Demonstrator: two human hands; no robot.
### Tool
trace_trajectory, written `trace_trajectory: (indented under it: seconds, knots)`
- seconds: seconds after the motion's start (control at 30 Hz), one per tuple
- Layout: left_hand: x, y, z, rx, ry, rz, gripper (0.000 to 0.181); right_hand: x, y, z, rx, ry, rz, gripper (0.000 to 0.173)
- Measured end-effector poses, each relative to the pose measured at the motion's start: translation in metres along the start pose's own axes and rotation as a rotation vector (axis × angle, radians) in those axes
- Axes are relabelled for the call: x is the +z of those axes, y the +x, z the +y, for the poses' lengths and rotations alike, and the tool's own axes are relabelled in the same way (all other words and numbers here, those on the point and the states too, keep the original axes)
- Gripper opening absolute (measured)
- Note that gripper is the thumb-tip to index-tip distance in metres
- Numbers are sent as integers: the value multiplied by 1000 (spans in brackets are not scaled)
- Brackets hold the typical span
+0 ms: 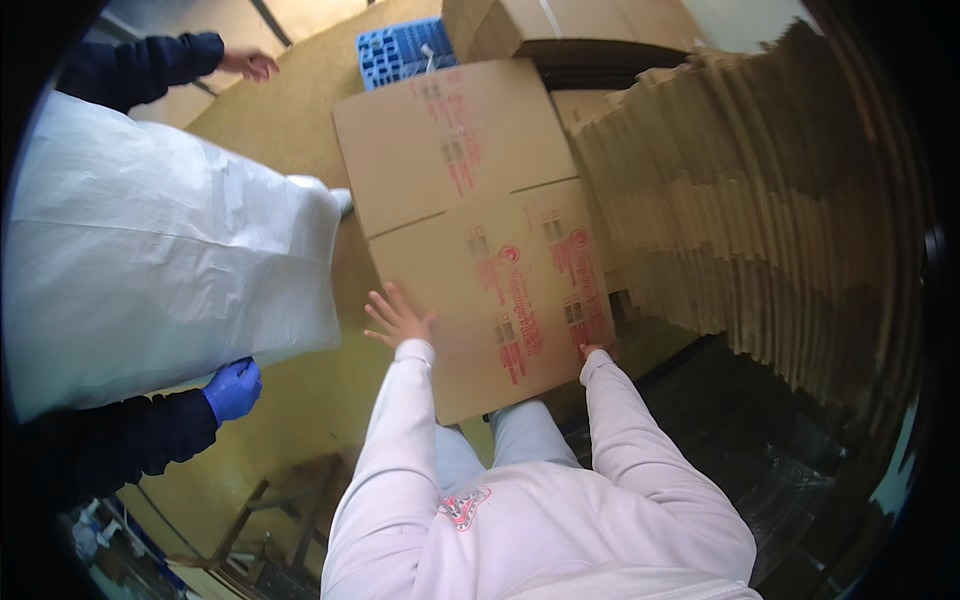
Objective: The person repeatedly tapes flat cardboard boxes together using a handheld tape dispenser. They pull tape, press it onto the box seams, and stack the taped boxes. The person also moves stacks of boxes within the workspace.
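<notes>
A large flattened cardboard box (450,300) lies in front of me, slanted across the view, with slits between its flaps and red printing on its face. My left hand (400,321) is at its left edge, fingers spread, the thumb side over the cardboard. Whether that palm presses on the board cannot be told. At the lower right edge, my right hand (596,351) grips the board, its fingers mostly hidden by the sleeve and the cardboard.
On the right stands a long row of flattened cartons (697,240). Behind the box are a blue plastic crate (401,52) and more cardboard (592,22). A person in a white apron (172,255) stands close at left, one hand blue-gloved (232,390). A frame (277,517) sits lower left.
</notes>
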State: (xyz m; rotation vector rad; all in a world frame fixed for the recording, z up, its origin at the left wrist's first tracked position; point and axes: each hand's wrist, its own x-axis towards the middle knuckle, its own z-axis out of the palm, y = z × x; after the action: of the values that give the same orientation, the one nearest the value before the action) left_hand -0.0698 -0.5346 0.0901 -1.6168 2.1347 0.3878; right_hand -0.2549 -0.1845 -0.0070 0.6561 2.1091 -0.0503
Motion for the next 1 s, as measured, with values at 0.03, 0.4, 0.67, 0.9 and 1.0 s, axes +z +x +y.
trace_trajectory:
  seconds: [0.03, 0.4, 0.67, 0.9, 1.0]
  knots:
    - [6, -9, -1, 167, 115, 93, 109, 0, -20, -15, -162, 8, 199, 64]
    - [-33, -94, -103, 462, 45, -538, 77, 5, -225, -23, -1163, 149, -706, 55]
    - [-53, -53, -310, 4, -249, -309, 73, -175, -362, 26, -1364, 205, -319, 51]
    - [28, -145, -400, -131, -382, -366, 68, -336, -505, 87, -1978, 670, -580, 66]
    - [66, -215, -372, -146, -414, -502, 64, -309, -471, 76, -1900, 565, -988, 64]
